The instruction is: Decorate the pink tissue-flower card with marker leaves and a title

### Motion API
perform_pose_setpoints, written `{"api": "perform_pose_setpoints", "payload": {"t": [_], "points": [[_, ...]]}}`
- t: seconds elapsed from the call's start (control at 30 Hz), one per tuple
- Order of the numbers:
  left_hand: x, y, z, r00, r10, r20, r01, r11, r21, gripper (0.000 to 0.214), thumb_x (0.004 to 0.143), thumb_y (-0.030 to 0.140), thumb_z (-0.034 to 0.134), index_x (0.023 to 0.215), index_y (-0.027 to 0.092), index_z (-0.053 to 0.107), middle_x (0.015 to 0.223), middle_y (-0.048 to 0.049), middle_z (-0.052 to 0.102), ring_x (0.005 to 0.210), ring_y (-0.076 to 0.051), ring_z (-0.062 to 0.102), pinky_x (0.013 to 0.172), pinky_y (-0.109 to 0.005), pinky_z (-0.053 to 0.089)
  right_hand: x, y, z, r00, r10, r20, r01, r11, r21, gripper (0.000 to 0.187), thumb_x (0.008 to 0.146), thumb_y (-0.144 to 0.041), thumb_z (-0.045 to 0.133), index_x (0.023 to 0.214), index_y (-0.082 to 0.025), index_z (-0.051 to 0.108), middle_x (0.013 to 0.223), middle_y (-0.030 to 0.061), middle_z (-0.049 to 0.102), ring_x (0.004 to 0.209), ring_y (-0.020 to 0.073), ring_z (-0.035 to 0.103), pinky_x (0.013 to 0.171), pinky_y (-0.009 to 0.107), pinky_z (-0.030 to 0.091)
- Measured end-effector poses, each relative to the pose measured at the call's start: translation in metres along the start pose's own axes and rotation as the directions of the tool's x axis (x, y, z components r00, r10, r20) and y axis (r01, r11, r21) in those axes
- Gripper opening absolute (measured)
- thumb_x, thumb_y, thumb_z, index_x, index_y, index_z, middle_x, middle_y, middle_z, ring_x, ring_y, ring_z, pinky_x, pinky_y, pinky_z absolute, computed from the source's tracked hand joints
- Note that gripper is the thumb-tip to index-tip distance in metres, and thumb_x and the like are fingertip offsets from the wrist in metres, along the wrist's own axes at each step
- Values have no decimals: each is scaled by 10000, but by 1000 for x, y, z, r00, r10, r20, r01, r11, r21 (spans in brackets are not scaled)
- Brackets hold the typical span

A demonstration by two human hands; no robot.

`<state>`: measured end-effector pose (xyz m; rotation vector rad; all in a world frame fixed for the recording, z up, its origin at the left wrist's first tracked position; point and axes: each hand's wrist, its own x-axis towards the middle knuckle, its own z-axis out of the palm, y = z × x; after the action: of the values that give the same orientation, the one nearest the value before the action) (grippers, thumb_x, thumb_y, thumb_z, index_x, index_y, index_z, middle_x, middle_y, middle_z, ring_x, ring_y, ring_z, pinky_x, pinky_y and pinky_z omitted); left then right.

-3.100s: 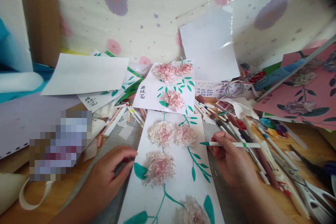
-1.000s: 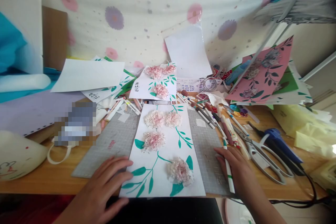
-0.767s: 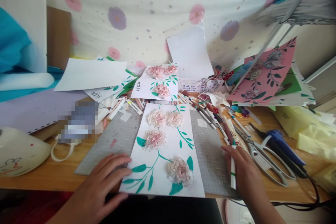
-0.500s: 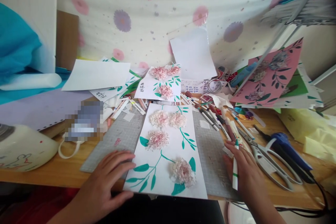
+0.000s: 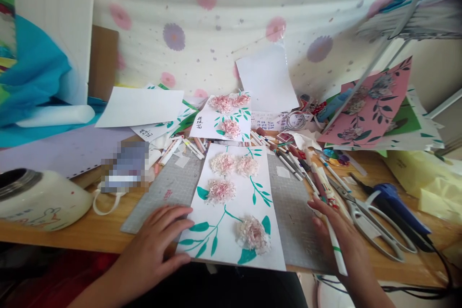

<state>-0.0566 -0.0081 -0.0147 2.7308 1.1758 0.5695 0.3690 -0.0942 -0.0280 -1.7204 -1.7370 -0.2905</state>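
A white sheet (image 5: 234,211) lies before me, bearing pink-and-white ruffled paper flowers (image 5: 253,235) and green painted-looking leaves and stems. My left hand (image 5: 162,240) rests at its lower left edge, fingers stretched and apart, fingertips touching the paper. To the right of the sheet, my right hand (image 5: 342,245) holds a white marker (image 5: 336,248) with a green band, slanted across the hand; its upper end is hidden by the fingers. A grey cutting mat (image 5: 292,216) lies beneath the sheet.
Large scissors (image 5: 375,226) and a blue-and-black tool (image 5: 400,211) lie at right. Many loose markers (image 5: 288,166) crowd behind the mat. Another flower sheet (image 5: 202,127) stands at the back, with a pink one (image 5: 375,101) at right. An open cream jar (image 5: 46,202) sits at left.
The marker in my right hand has tilted, its lower end swinging right and down and its green end no longer showing. The view has shifted slightly left; my left hand stays at the sheet's edge.
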Motion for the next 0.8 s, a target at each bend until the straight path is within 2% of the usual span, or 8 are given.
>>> {"api": "perform_pose_setpoints", "payload": {"t": [0.1, 0.23, 0.3, 0.37, 0.47, 0.53, 0.6, 0.8], "points": [[2, -7, -2, 999, 15, 29, -16, 999, 36, 369, 890, 445, 631, 1236, 322, 597, 1396, -25, 543, 1266, -265, 507, 1033, -358, 471, -2, -5, -3, 996, 93, -14, -88, 974, 208, 393, 971, -362, 481, 1317, -220, 600, 1092, 105, 744, 1003, 297, 699, 837, 413, 550], [6, 4, -8, 999, 21, -51, -20, 1000, 21, 323, 904, 372, 605, 1220, 300, 596, 1394, -34, 536, 1327, -279, 442, 1146, -433, 361, 11, -21, -1, 963, 267, -20, -231, 866, 445, 267, 932, -379, 562, 1056, -236, 750, 853, 68, 733, 727, 245, 681, 676, 360, 537], [8, 17, -10, 994, 41, -96, -42, 999, -9, 281, 915, 295, 572, 1194, 279, 604, 1382, -45, 539, 1340, -268, 418, 1183, -451, 299, 26, -34, 5, 931, 363, 44, -315, 734, 602, 187, 900, -380, 624, 939, -237, 740, 686, 23, 670, 643, 211, 645, 596, 317, 517], [8, 29, -10, 990, 93, -110, -95, 995, -20, 279, 913, 230, 554, 1182, 268, 613, 1386, -53, 535, 1350, -268, 406, 1190, -467, 290, 46, -51, 13, 898, 412, 153, -370, 521, 769, 123, 871, -365, 673, 867, -243, 665, 642, -16, 629, 594, 168, 610, 557, 271, 498], [6, 39, -5, 981, 168, -100, -171, 985, -23, 320, 881, 188, 577, 1187, 267, 627, 1401, -69, 523, 1358, -302, 406, 1178, -532, 302, 76, -77, 26, 877, 274, 396, -471, 316, 824, 209, 805, -362, 745, 753, -217, 603, 613, -39, 584, 528, 115, 557, 512, 222, 467], [4, 40, 1, 976, 179, -120, -187, 981, -55, 326, 869, 173, 585, 1171, 282, 646, 1384, -61, 537, 1358, -313, 413, 1180, -566, 280, 92, -91, 34, 803, 81, 590, -582, 318, 748, 262, 723, -379, 809, 711, -193, 625, 621, -34, 582, 506, 101, 540, 481, 215, 460], [2, 39, 8, 967, 173, -187, -194, 976, -101, 295, 873, 170, 591, 1130, 290, 672, 1341, -44, 569, 1343, -305, 437, 1189, -565, 259, 103, -100, 43, 748, -18, 664, -622, 330, 710, 318, 669, -440, 827, 702, -174, 656, 618, -10, 613, 490, 108, 542, 463, 232, 462], [1, 40, 15, 925, 181, -334, -234, 964, -125, 177, 883, 138, 598, 979, 199, 734, 1039, -46, 654, 1111, -238, 573, 1111, -436, 394, 106, -102, 60, 729, -14, 684, -636, 355, 685, 353, 739, -473, 752, 652, -198, 549, 503, -22, 586, 431, 94, 465, 436, 222, 381]]}}
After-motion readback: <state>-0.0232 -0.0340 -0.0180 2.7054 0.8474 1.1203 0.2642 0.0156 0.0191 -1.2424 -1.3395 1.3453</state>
